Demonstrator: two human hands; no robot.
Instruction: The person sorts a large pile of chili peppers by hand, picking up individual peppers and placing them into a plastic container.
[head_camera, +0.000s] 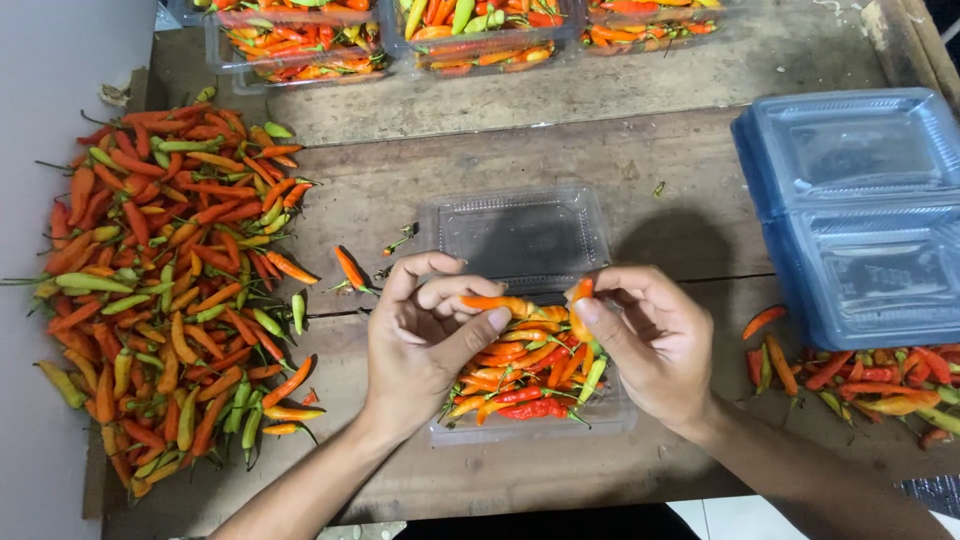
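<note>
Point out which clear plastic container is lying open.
The clear container between the hands lies open, lid flat behind chillies. The filled ones along the far edge are shut.

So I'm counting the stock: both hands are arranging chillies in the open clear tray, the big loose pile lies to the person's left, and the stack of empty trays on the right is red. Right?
Not quite: the stack of empty trays is blue, not red, as the head view shows. Everything else stands as you said.
</note>
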